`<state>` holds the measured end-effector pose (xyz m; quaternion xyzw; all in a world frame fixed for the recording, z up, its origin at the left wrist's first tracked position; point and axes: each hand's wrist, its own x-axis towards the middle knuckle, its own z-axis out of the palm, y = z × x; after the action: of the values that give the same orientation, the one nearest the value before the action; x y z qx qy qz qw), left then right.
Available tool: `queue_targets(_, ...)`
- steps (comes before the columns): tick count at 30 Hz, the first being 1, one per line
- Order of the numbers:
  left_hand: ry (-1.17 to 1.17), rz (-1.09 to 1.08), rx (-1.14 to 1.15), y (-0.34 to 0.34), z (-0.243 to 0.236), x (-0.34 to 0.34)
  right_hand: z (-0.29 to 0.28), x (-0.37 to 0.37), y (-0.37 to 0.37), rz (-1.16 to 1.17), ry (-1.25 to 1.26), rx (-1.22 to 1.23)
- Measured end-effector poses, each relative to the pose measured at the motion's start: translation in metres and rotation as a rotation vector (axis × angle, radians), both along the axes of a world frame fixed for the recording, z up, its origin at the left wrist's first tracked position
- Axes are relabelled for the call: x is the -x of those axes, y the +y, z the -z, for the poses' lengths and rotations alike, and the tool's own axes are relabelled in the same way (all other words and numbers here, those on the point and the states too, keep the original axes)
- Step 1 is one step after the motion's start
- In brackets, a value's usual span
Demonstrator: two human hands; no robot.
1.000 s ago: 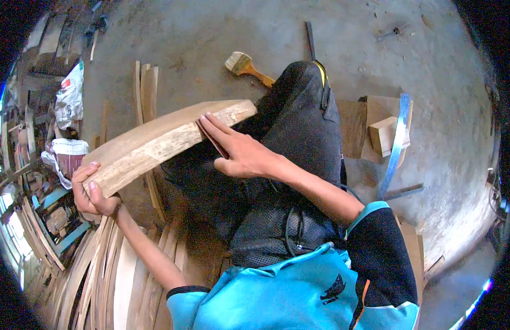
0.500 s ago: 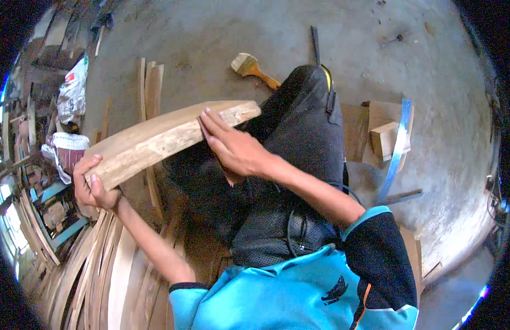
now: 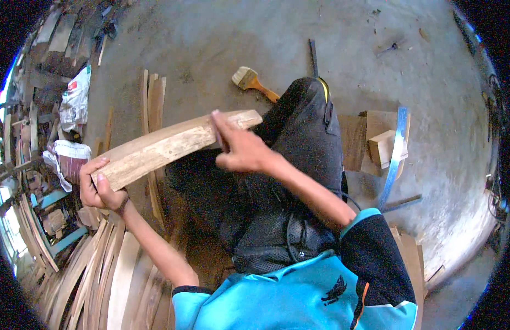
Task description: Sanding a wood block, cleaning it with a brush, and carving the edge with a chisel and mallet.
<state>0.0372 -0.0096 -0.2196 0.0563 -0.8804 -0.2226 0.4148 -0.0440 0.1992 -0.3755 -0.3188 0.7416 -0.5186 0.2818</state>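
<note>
A thick, pale wooden board [image 3: 158, 151] with a rough, blotchy edge lies slanted across my front. My left hand [image 3: 102, 188] is wrapped round its near left end, thumb over the edge. Close to the other end, my right hand [image 3: 245, 150] presses against the rough edge with its fingers held together. A reddish-brown folded sheet [image 3: 219, 135], apparently sandpaper, shows along those fingers; most of it is hidden by the hand. The board's right end is by my bent leg in dark trousers [image 3: 307, 132].
A wide paintbrush [image 3: 252, 82] lies on the concrete floor [image 3: 200, 38] beyond the board. To the right are cardboard [image 3: 354, 140], a small wood block [image 3: 380, 148] and a blue metal strip [image 3: 395, 159]. Wooden strips [image 3: 123, 275] pile up at lower left, with white sacks [image 3: 75, 104] farther back.
My right hand has slid a little rightward along the board's edge, and its fingers have turned more upright. The left hand keeps its hold; the whole view has shifted slightly.
</note>
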Motion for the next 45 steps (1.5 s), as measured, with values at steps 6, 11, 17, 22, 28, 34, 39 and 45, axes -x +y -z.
queue_targets(6, 0.031, 0.055, 0.018, 0.002, 0.002, 0.003, 0.028, 0.01, 0.007, 0.117, -0.034, -0.153)
queue_targets(11, 0.027, 0.009, -0.006, -0.004, 0.004, -0.012, -0.004, -0.005, 0.009, 0.054, -0.045, -0.182)
queue_targets(17, 0.003, -0.015, -0.016, -0.013, 0.007, -0.024, -0.031, -0.011, 0.005, -0.01, 0.093, -0.172)
queue_targets(22, 0.075, -0.052, -0.014, -0.007, 0.01, -0.018, -0.007, -0.006, 0.003, 0.097, 0.088, -0.219)
queue_targets(28, 0.093, -0.084, 0.0, -0.011, 0.008, -0.018, -0.005, 0.005, 0.003, 0.105, 0.051, -0.247)
queue_targets(34, 0.141, -0.173, -0.139, -0.012, 0.013, -0.023, -0.025, -0.012, -0.001, 0.023, 0.091, -0.123)
queue_targets(39, 0.12, -0.069, -0.081, -0.035, 0.022, -0.039, -0.037, -0.007, -0.009, 0.017, -0.045, -0.204)
queue_targets(45, 0.114, -0.093, -0.112, -0.027, 0.021, -0.035, 0.023, 0.023, 0.001, 0.119, 0.089, -0.056)
